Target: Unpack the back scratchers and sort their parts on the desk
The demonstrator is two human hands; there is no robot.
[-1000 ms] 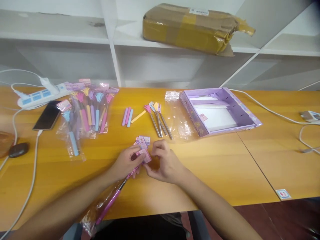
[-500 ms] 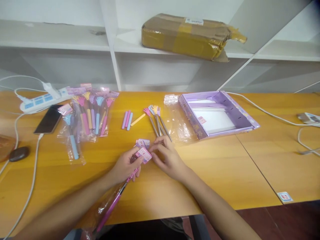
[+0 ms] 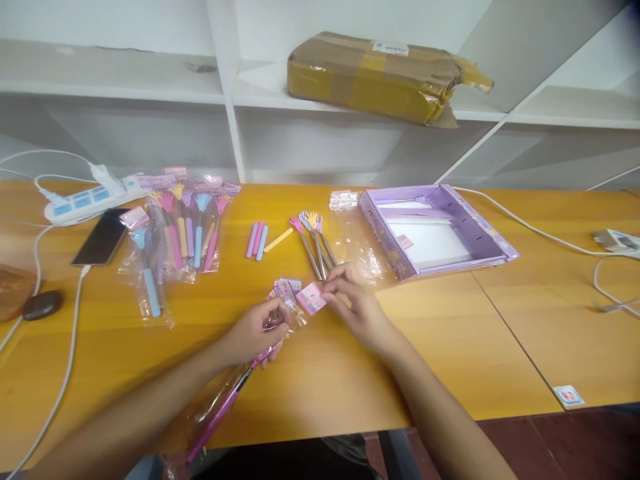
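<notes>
My left hand [image 3: 261, 332] is closed around the upper end of a pink back scratcher [image 3: 216, 421] in a clear plastic sleeve, its handle slanting down toward the table's front edge. Between the thumb and fingers of my right hand [image 3: 356, 303] is a small pink printed card [image 3: 311, 299], just right of the sleeve's top. More purple printed cards [image 3: 288, 287] lie just beyond my left hand. Metal back scratchers with coloured hand-shaped heads [image 3: 311, 223] lie past my right hand, their lower ends close to its fingers. Loose coloured handle sleeves [image 3: 257, 241] lie left of them.
Bagged back scratchers [image 3: 187, 227] lie at the left, near a phone [image 3: 100, 238], a power strip [image 3: 83, 202] and a dark mouse [image 3: 43, 305]. A purple open box [image 3: 483, 248] stands right of clear plastic wrap [image 3: 357, 250]. A taped carton [image 3: 373, 77] rests on the shelf.
My right hand has drawn the pink card to the right, away from my left hand. My left hand stays on the bagged pink back scratcher.
</notes>
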